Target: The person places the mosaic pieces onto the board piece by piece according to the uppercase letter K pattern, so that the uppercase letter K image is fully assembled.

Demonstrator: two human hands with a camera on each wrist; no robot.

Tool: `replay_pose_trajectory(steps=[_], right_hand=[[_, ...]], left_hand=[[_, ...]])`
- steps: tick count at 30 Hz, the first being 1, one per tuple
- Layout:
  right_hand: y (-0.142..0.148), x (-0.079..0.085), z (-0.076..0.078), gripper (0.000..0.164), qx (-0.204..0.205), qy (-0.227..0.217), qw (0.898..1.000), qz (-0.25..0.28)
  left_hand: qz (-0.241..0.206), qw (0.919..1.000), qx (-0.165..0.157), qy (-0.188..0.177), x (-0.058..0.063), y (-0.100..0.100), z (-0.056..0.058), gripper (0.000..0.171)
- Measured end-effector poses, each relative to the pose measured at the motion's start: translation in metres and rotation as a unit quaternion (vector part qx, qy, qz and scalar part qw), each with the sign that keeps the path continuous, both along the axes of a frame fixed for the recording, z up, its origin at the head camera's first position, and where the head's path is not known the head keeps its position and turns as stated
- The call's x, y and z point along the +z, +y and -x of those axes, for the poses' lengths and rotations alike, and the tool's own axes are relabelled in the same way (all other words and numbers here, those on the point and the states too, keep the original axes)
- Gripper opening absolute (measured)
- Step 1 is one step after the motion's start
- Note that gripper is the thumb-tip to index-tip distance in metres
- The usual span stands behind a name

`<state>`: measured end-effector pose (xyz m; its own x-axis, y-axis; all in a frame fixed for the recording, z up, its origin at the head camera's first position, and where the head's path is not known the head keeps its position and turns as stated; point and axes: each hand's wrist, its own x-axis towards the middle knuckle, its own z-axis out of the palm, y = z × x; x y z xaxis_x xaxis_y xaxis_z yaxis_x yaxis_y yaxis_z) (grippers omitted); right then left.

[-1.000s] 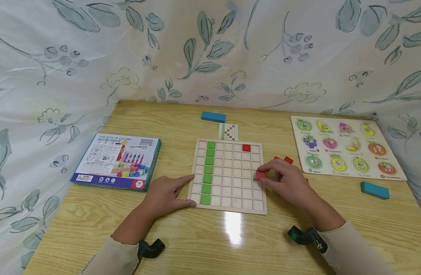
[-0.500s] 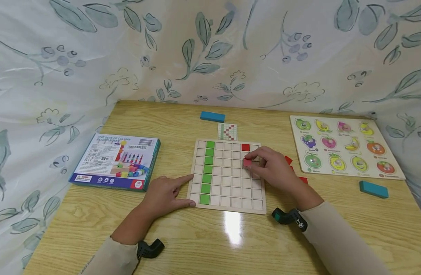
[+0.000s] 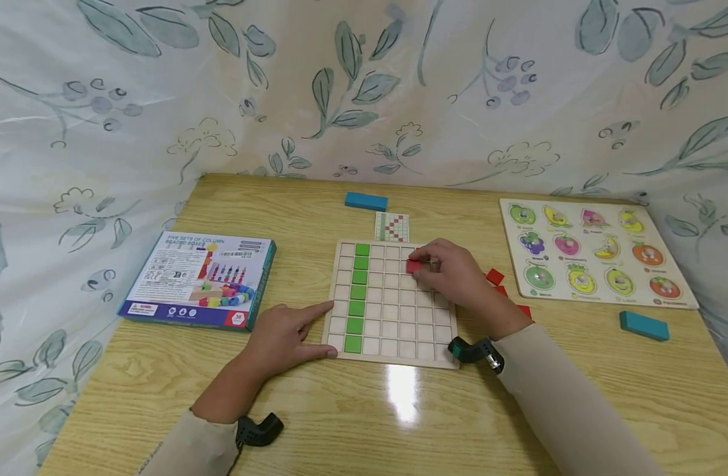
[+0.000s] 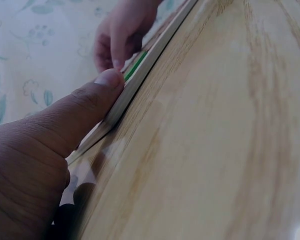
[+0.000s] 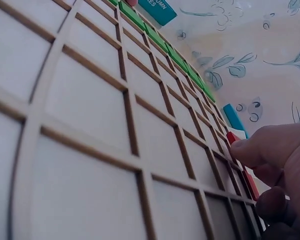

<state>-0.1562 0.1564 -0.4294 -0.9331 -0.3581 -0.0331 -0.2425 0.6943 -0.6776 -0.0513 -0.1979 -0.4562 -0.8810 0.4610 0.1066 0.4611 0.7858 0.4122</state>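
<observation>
A square wooden grid board (image 3: 398, 330) lies on the table, with a column of green tiles (image 3: 356, 308) set in its second column from the left. My right hand (image 3: 455, 274) pinches a red square tile (image 3: 412, 266) between thumb and fingers over the upper right of the grid. Another red tile (image 5: 250, 185) sits in the top row, mostly covered by that hand in the head view. At the board's left edge my left hand (image 3: 286, 337) rests with index finger and thumb extended, fingertips touching the frame; its thumb (image 4: 90, 102) lies along the rim in the left wrist view.
Several loose red tiles (image 3: 494, 276) lie right of the board. Behind it are a small pattern card (image 3: 392, 227) and a blue block (image 3: 366, 201). A boxed bead set (image 3: 197, 281) lies left; a fruit puzzle board (image 3: 602, 254) and a teal block (image 3: 645, 326) lie right.
My right hand has carried the red tile from the board's right edge leftward and away from me to the upper grid. The left hand has stayed in place.
</observation>
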Motion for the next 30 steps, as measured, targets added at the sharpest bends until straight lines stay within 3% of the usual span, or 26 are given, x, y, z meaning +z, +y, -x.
replay_pose_trajectory(steps=[9,30], right_hand=[[-0.009,-0.001,0.002,0.032,-0.007,-0.015,1.0,-0.024],[-0.016,-0.003,-0.002,0.031,-0.025,0.003,0.999,-0.045]], left_hand=[[0.001,1.0,0.004,-0.007,0.001,0.0,0.0,0.084],[0.005,1.0,0.001,-0.004,0.001,0.0,0.0,0.083]])
